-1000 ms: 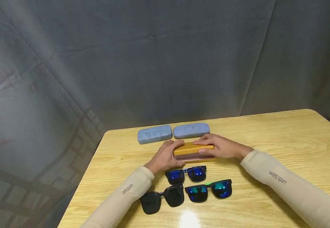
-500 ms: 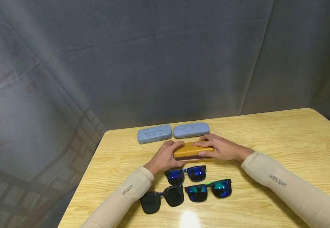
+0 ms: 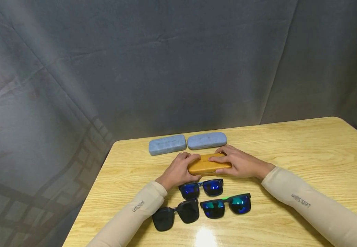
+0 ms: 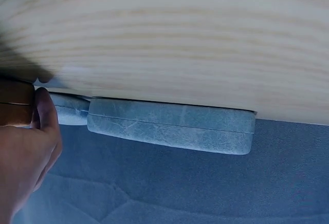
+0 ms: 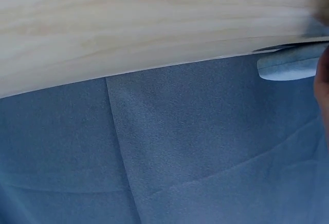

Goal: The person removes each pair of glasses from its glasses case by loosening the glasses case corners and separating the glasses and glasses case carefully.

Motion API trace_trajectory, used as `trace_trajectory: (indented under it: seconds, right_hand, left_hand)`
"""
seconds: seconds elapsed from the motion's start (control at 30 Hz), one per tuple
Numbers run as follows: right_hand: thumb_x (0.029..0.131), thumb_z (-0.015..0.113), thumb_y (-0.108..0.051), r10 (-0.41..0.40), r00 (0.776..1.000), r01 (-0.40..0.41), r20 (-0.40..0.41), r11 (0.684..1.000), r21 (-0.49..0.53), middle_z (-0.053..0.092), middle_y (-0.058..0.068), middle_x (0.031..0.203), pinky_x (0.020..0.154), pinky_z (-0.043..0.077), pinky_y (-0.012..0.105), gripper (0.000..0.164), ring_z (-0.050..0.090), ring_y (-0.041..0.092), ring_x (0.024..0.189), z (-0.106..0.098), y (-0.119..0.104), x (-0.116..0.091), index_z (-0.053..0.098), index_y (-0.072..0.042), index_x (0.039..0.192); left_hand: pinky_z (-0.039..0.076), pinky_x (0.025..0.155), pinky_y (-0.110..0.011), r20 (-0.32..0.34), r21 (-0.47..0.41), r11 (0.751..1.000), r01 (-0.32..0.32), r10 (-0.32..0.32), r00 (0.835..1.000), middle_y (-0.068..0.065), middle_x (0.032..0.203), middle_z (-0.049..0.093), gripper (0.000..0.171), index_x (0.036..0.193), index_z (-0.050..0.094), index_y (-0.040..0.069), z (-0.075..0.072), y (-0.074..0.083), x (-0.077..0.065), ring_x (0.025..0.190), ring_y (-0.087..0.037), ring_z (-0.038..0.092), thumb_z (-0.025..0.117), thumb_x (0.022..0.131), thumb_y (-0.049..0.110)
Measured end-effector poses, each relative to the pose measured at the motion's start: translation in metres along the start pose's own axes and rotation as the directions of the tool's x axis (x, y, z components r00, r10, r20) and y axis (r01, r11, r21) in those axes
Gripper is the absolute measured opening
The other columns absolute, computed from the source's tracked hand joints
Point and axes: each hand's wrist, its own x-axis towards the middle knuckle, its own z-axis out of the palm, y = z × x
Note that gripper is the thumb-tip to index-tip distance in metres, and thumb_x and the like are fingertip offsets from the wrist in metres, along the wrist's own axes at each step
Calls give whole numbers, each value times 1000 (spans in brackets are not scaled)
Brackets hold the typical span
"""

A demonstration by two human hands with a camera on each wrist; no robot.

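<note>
A yellow-orange glasses case [image 3: 207,165] lies closed on the table, between both hands. My left hand [image 3: 179,168] grips its left end, thumb and fingers spread around it. At the right end my right hand [image 3: 239,162] holds the case, with a finger resting on the lid. In the left wrist view, the left hand [image 4: 28,154] touches the end of the brown-looking case [image 4: 15,103]. Only an edge of the right hand [image 5: 323,82] shows in the right wrist view. Just in front of the case lie sunglasses with blue lenses [image 3: 213,188].
Two more sunglasses lie nearer me: a black pair [image 3: 188,212] and a pair with blue-green lenses [image 3: 240,204]. Behind the hands, a grey-blue case [image 3: 167,145] and a bluish-lilac case [image 3: 207,140] stand side by side near the table's [image 3: 289,147] back edge. A grey cloth [image 3: 178,68] hangs behind.
The yellow-orange case's lid has come down from partly open to closed, hiding the pinkish inside. Both hands stay at its ends; the right hand has sunk slightly. The sunglasses have not moved.
</note>
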Motion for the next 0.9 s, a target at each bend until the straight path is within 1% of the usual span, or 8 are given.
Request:
trace_trajectory:
  seconds: [0.23,0.37,0.5,0.57,0.77,0.9]
  right_hand:
    - [91,66,-53,20,1000,-20,-7,999,-30,60,3,128,99,49,46,49,54,20,116,1,-2,-2,61,-35,136]
    - [90,68,-52,29,999,-30,-19,999,-29,60,2,128,97,49,46,49,54,19,115,2,-5,-1,62,-34,135]
    - [89,70,-50,40,999,-40,-24,999,-15,58,1,130,97,48,46,49,54,19,116,5,-7,1,62,-32,134]
    - [89,70,-49,40,999,-40,-23,999,-19,57,1,132,99,47,47,49,54,20,118,6,-8,2,61,-33,134]
    - [91,66,-53,3,1000,-3,-3,998,-55,55,2,138,103,45,49,48,53,22,123,12,-14,8,57,-40,136]
    - [92,65,-52,-13,1000,13,-1,998,-62,55,0,137,103,46,48,45,52,20,122,13,-17,11,58,-39,134]
  left_hand:
    - [53,90,-36,-11,20,1000,-12,12,1000,-6,120,60,64,134,56,29,0,1,0,105,-20,58,81,79,47]
    - [53,91,-37,-3,17,1000,-16,16,1000,-7,121,59,63,134,56,28,-1,0,0,106,-20,58,80,79,48]
    - [53,91,-37,20,-13,1000,-3,4,1000,-6,123,60,63,135,55,30,-3,-2,-2,107,-20,58,80,81,49]
    - [53,92,-37,30,-27,1000,4,-3,1000,-5,123,60,62,135,55,30,-4,-2,-3,107,-19,58,80,81,49]
    - [52,92,-37,55,-33,999,5,-3,998,-5,125,60,62,135,55,30,-5,-2,-4,109,-19,58,78,82,51]
    - [51,89,-35,92,-67,998,11,-5,996,-4,126,59,64,137,53,31,-7,-3,-3,108,-17,56,78,82,51]
